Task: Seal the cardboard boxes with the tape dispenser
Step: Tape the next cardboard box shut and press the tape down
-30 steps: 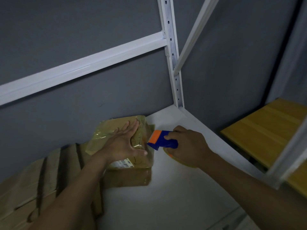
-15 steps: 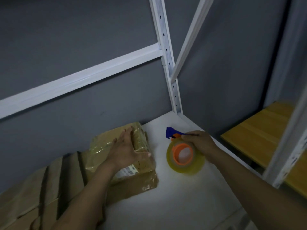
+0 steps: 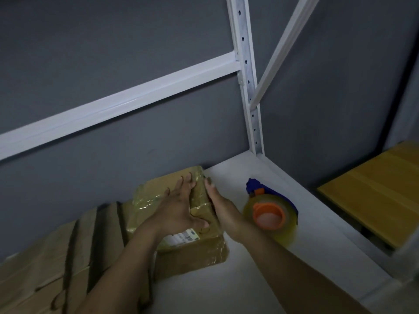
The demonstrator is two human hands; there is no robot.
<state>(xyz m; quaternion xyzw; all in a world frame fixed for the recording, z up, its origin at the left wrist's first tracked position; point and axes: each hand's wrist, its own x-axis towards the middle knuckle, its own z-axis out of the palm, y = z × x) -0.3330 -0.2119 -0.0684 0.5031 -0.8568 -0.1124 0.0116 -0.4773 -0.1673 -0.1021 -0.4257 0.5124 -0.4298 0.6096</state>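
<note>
Head view: I see the box (image 3: 195, 252) on the white shelf (image 3: 249, 279), its far end by the grey wall. The left hand (image 3: 178, 209) lies flat on its top, fingers straight. The right hand (image 3: 223, 210) presses flat against its right side. Neither grasps anything. The dispenser (image 3: 269, 215) lies untouched just right of the right wrist.

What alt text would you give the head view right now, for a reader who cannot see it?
Both hands rest on a small taped box on a white shelf: the left hand lies flat on its top, the right hand against its right side. The tape dispenser lies on the shelf just right of them, held by neither.
</note>
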